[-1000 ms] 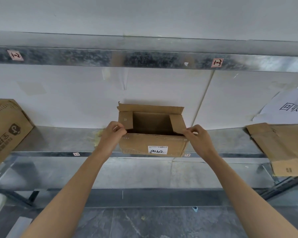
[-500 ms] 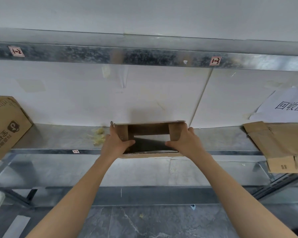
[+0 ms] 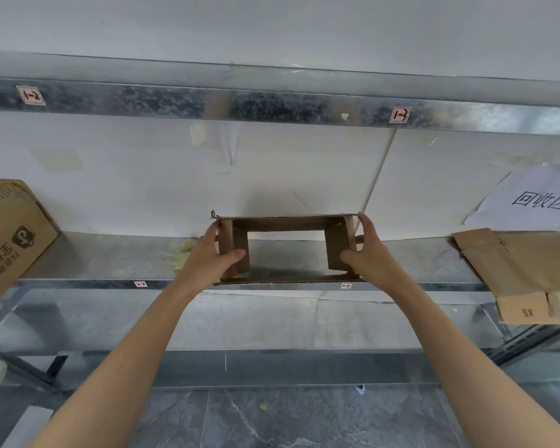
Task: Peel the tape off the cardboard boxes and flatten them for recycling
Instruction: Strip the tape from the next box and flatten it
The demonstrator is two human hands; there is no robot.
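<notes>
A small brown cardboard box (image 3: 285, 223) is held up over the metal shelf (image 3: 110, 257), turned so I look straight through it; both ends are open and the shelf shows through the middle. My left hand (image 3: 207, 257) grips its left side, thumb curled over the inner left flap. My right hand (image 3: 366, 253) grips the right side, thumb on the inner right flap and fingers behind the wall. No tape is visible on the box from here.
A larger printed cardboard box (image 3: 10, 240) stands at the shelf's left end. Flattened cardboard (image 3: 524, 270) lies at the right end under a white paper sign (image 3: 537, 198). Scraps of peeled tape (image 3: 183, 247) lie on the shelf behind my left hand. An upper shelf beam (image 3: 272, 105) runs overhead.
The box stood on the shelf with its top open a second ago. Both hands have lifted and tipped it toward me, so its open ends now face me.
</notes>
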